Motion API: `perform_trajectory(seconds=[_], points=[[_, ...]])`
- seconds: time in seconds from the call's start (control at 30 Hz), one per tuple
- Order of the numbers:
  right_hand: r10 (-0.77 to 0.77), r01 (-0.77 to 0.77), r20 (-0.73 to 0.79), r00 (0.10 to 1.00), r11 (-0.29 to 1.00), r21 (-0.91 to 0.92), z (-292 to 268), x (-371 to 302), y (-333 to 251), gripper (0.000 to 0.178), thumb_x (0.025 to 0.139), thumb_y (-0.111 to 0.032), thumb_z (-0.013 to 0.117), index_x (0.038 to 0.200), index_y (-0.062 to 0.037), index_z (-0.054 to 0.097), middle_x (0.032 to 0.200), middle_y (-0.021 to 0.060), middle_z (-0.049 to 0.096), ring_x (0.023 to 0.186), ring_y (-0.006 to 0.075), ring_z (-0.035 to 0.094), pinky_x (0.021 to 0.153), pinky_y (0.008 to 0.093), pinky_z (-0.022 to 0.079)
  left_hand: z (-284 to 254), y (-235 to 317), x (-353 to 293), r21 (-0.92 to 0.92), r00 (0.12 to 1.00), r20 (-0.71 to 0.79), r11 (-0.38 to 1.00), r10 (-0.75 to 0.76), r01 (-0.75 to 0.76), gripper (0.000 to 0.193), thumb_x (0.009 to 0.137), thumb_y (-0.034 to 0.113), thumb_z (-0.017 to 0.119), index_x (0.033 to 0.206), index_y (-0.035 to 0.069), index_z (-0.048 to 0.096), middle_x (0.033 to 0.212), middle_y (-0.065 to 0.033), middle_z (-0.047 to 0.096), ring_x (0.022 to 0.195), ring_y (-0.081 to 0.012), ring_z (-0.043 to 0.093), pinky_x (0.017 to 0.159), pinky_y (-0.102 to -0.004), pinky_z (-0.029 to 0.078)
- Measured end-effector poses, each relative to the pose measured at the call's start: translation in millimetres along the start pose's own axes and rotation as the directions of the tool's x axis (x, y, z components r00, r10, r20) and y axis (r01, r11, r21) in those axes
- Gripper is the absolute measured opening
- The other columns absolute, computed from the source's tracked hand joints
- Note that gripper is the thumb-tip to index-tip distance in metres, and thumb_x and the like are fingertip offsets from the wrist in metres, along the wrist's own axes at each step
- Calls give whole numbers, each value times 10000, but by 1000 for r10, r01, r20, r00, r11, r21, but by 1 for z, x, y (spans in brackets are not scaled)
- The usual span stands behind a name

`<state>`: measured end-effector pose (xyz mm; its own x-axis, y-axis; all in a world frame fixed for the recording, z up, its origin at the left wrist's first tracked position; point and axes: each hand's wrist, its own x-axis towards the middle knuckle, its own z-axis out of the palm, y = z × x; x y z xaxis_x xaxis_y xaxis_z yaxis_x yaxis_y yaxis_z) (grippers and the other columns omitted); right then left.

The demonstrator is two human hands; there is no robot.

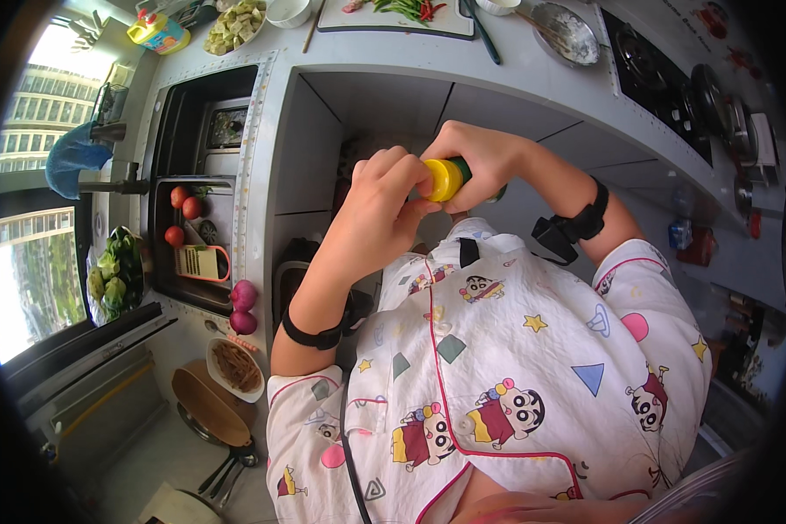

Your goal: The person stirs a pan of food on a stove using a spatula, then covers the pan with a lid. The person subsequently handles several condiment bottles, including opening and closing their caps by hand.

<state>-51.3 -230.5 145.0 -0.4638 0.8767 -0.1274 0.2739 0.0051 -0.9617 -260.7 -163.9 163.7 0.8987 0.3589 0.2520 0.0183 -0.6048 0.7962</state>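
Note:
In front of my chest, both hands are on a small green container with a yellow lid. My left hand has its thumb and fingers closed at the lid's left side. Wrapped around the green body from the right is my right hand, with its thumb below the lid. The lid sits on the container and faces up toward the left. Most of the green body is hidden by my right fingers.
At left, a sink holds tomatoes; purple onions sit by its near corner. Along the far counter are a cutting board with green and red chillies, a metal bowl with white powder, and a stove.

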Motion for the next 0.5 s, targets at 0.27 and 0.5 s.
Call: perform_trajectory(seconds=[0.27,0.5], points=[[41,-24,-76,996,978,206,2,-3,14,327,659,-192,763,897,17,682,803,73,703,681,148,632,679,286,507,9,-10,-5,-20,999,31,999,39,-38,223,690,-82,690,795,42,536,820,-94,521,786,-323,521,739,-366,405],[-81,128,-141,987,921,368,-16,-1,-14,322,724,-195,736,936,24,634,856,77,669,729,173,687,692,309,553,11,-1,-11,61,930,-333,988,155,-142,245,709,-114,711,711,60,539,780,-76,551,722,-266,531,647,-332,420]])
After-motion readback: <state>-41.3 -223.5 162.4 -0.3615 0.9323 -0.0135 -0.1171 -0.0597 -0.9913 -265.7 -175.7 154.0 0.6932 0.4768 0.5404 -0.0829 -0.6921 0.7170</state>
